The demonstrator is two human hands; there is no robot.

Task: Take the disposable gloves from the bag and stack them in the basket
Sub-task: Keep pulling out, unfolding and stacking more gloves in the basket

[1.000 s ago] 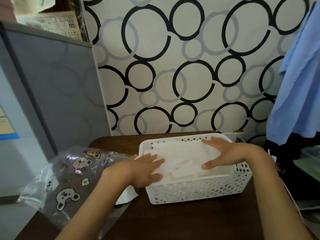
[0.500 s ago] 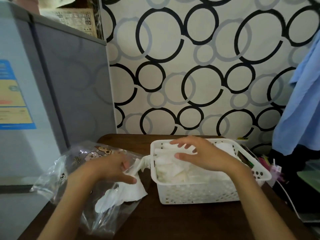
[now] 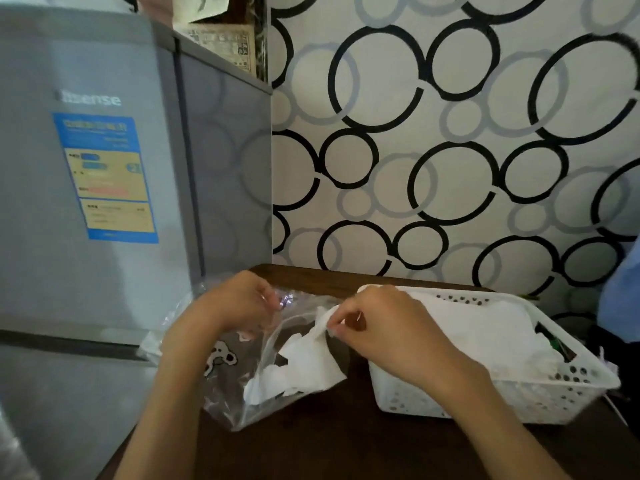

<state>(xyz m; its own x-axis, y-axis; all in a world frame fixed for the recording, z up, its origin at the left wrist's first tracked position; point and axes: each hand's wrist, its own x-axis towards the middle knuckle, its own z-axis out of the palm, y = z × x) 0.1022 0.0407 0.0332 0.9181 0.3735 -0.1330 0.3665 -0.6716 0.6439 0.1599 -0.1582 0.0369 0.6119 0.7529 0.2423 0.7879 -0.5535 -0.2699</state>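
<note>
A clear plastic bag (image 3: 239,382) printed with cartoon bears lies on the dark wooden table (image 3: 329,445), its mouth facing right. White disposable gloves (image 3: 301,362) spill out of that mouth. My left hand (image 3: 239,303) grips the upper edge of the bag. My right hand (image 3: 377,327) pinches the top of a white glove at the bag's opening. To the right stands a white perforated basket (image 3: 485,400) with a pile of white gloves (image 3: 485,327) inside it.
A grey fridge (image 3: 104,202) with a blue and yellow label stands close on the left, against the table. A wall with black and grey circles rises behind. Blue cloth (image 3: 623,299) hangs at the right edge. Small dark items sit behind the basket.
Both hands left the glove pile in the basket and moved left to the bag. My left hand took the bag's edge, and my right hand came over to pinch a glove.
</note>
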